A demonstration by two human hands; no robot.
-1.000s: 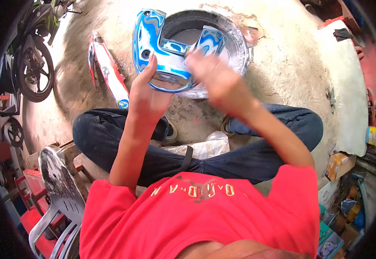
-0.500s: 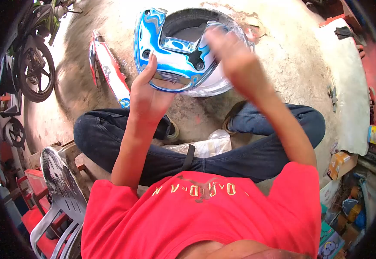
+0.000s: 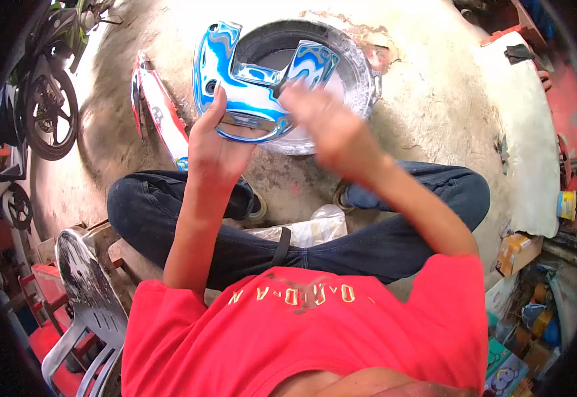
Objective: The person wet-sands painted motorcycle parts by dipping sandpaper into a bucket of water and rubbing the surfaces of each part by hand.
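A glossy blue, white and silver panel with two raised arms is held up over a round black basin on the floor. My left hand grips its lower left edge, thumb on the front and fingers underneath. Over the panel's right part is my right hand, smeared by motion, its fingertips at the surface near the right arm. Whether those fingers hold anything is too blurred to tell.
On the floor to the left lies a red and white panel. A motorcycle wheel stands at the far left, a grey chair at the lower left. A cardboard box sits at the right.
My right hand swung out to the upper right, uncovering a dark spot on the panel, then came back over it. The panel and my left hand have shifted slightly left in view.
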